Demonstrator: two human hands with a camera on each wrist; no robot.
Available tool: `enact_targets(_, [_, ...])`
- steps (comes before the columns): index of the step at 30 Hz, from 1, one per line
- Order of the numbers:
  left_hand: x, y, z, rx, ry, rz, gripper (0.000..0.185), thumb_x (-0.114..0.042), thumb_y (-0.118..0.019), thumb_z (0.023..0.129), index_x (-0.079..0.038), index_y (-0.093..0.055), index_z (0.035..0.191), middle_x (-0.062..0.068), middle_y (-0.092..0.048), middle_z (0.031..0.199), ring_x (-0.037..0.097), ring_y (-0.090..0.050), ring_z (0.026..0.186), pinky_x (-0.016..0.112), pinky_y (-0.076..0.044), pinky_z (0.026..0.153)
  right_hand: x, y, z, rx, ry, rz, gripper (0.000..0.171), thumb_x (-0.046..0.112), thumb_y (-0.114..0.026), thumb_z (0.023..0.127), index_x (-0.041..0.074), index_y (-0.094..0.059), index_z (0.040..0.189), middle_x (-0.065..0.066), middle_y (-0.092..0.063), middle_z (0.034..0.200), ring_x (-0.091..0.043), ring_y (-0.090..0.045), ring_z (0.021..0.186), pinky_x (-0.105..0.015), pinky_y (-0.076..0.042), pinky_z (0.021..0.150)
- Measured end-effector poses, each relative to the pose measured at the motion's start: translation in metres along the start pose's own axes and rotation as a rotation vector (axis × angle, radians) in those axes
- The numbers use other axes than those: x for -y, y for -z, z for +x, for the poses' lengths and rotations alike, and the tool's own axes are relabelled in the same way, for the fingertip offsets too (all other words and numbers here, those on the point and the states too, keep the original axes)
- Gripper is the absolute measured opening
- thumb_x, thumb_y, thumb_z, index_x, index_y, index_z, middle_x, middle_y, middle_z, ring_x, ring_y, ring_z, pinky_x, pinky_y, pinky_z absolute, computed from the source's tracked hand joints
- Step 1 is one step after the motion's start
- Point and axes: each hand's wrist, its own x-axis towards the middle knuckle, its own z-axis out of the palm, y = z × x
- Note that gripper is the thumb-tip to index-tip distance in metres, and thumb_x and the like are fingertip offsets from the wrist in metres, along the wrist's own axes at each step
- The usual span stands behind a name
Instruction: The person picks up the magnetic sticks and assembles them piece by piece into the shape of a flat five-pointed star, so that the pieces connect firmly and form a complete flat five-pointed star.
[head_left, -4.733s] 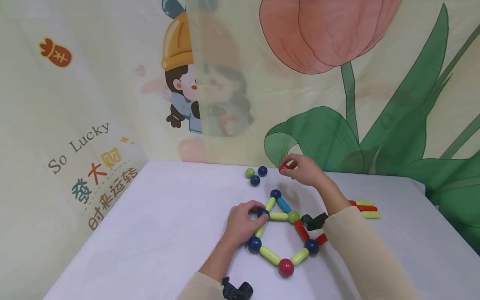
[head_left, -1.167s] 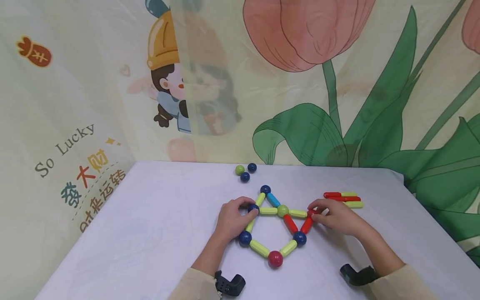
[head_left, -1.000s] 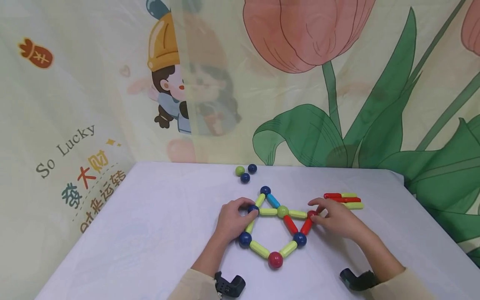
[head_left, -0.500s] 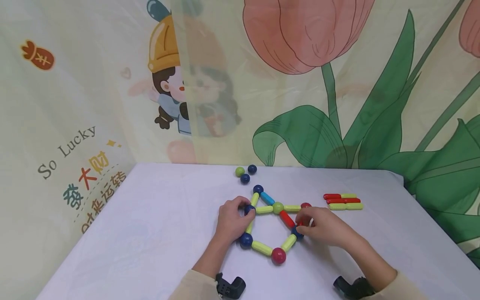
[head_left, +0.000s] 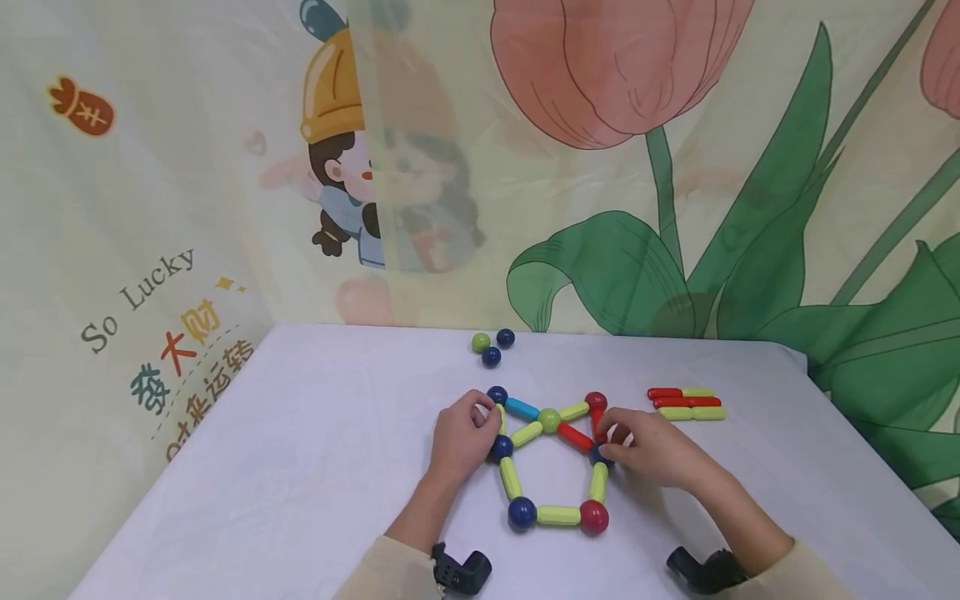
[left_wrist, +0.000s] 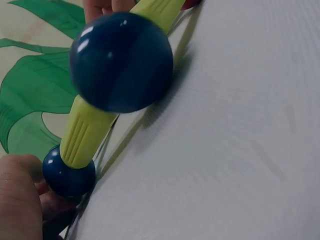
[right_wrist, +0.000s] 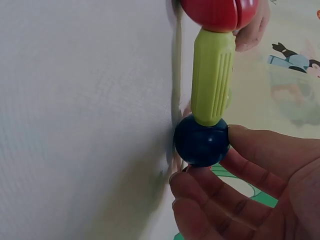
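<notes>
A big printed cloth with flowers and a cartoon child hangs behind the white table. On the table, in front of the person, lies the frame of balls and sticks: two triangles meet at one green ball, and below them is a five-sided shape. The left hand has its fingers curled on the left side of the frame; whether they pinch a ball or the yellow stick, I cannot tell exactly. The right hand pinches the blue ball at the right corner between thumb and fingers. Each wrist carries a small black camera. To the right, beyond the right hand, some red and yellow loose sticks lie side by side. Three loose balls, one green and two dark blue, are near the far edge of the table.
</notes>
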Motion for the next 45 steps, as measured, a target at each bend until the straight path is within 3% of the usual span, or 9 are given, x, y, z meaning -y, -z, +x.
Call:
enact_targets(3, [0.000, 0.000, 0.001, -0.038, -0.023, 0.030, 0.029, -0.016, -0.072, 0.088, -0.014, -0.069, 0.117, -0.002, -0.058, 0.073, 0.015, -0.052, 0.067, 0.028, -0.043, 0.066, -0.002, 0.000, 0.003, 0.003, -0.016, 0.039, 0.025, 0.016, -0.079, 0.089, 0.013, -0.068, 0.111, -0.005, -0.067, 0.097, -0.017, -0.062, 0.078, -0.032, -0.059, 0.065])
enact_targets(5, [0.000, 0.000, 0.001, -0.050, -0.036, 0.068, 0.043, -0.015, -0.072, 0.086, -0.014, -0.066, 0.128, 0.004, -0.066, 0.099, 0.022, -0.060, 0.091, 0.036, -0.050, 0.083, -0.003, 0.000, 0.005, 0.001, -0.026, 0.058, 0.026, 0.016, -0.080, 0.089, 0.012, -0.068, 0.112, -0.006, -0.067, 0.098, -0.017, -0.062, 0.078, -0.032, -0.059, 0.065])
enact_targets(8, [0.001, 0.000, 0.002, -0.023, -0.065, 0.112, 0.058, -0.014, -0.070, 0.083, -0.013, -0.060, 0.140, 0.011, -0.059, 0.138, 0.033, -0.055, 0.127, 0.052, -0.044, 0.109, -0.005, 0.000, 0.008, -0.010, -0.029, 0.066, 0.026, 0.016, -0.080, 0.089, 0.012, -0.068, 0.111, -0.006, -0.067, 0.099, -0.017, -0.063, 0.078, -0.031, -0.059, 0.065])
enact_targets(11, [0.001, 0.001, 0.002, 0.033, -0.082, 0.105, 0.063, -0.012, -0.066, 0.081, -0.013, -0.057, 0.143, 0.013, -0.053, 0.151, 0.036, -0.049, 0.141, 0.058, -0.036, 0.117, -0.005, -0.001, 0.011, -0.025, -0.020, 0.073, 0.025, 0.015, -0.079, 0.089, 0.011, -0.068, 0.111, -0.007, -0.067, 0.099, -0.016, -0.063, 0.077, -0.031, -0.059, 0.065])
enact_targets(15, [0.001, 0.001, 0.002, 0.040, -0.078, 0.071, 0.057, -0.012, -0.063, 0.083, -0.012, -0.061, 0.139, 0.011, -0.061, 0.142, 0.034, -0.055, 0.136, 0.055, -0.039, 0.116, -0.003, -0.001, 0.016, -0.040, -0.007, 0.084, 0.025, 0.013, -0.079, 0.089, 0.010, -0.068, 0.112, -0.008, -0.068, 0.100, -0.016, -0.062, 0.074, -0.031, -0.060, 0.064])
enact_targets(25, [0.001, 0.002, 0.000, -0.173, -0.038, 0.206, 0.016, -0.023, -0.068, 0.086, -0.014, -0.077, 0.095, 0.004, -0.063, 0.092, 0.024, -0.059, 0.086, 0.042, -0.048, 0.084, 0.003, -0.004, 0.031, -0.053, -0.010, 0.089, 0.019, 0.012, -0.078, 0.090, 0.010, -0.071, 0.108, -0.006, -0.070, 0.103, -0.017, -0.064, 0.086, -0.031, -0.062, 0.070])
enact_targets(33, [0.000, 0.001, 0.002, -0.111, -0.114, 0.288, 0.013, -0.024, -0.069, 0.086, -0.018, -0.081, 0.088, -0.003, -0.075, 0.083, 0.022, -0.065, 0.085, 0.049, -0.047, 0.092, 0.007, -0.006, 0.044, -0.011, -0.008, 0.139, 0.024, 0.014, -0.078, 0.091, 0.011, -0.071, 0.113, -0.008, -0.070, 0.110, -0.017, -0.066, 0.090, -0.032, -0.063, 0.074])
enact_targets(39, [0.004, 0.002, 0.006, -0.127, -0.051, 0.151, 0.013, -0.021, -0.069, 0.087, -0.016, -0.081, 0.085, -0.003, -0.076, 0.080, 0.020, -0.067, 0.083, 0.045, -0.049, 0.093, 0.000, 0.004, 0.041, 0.051, 0.035, 0.178, 0.036, 0.019, -0.076, 0.092, 0.011, -0.068, 0.126, -0.012, -0.068, 0.120, -0.017, -0.069, 0.088, -0.033, -0.062, 0.074])
enact_targets(45, [0.006, 0.005, 0.005, -0.040, -0.058, 0.099, 0.013, -0.017, -0.069, 0.087, -0.020, -0.081, 0.084, -0.005, -0.077, 0.084, 0.018, -0.069, 0.090, 0.048, -0.043, 0.101, -0.024, 0.024, 0.028, -0.052, 0.061, 0.077, 0.030, 0.018, -0.073, 0.095, 0.007, -0.069, 0.122, -0.014, -0.070, 0.116, -0.022, -0.067, 0.093, -0.035, -0.062, 0.075])
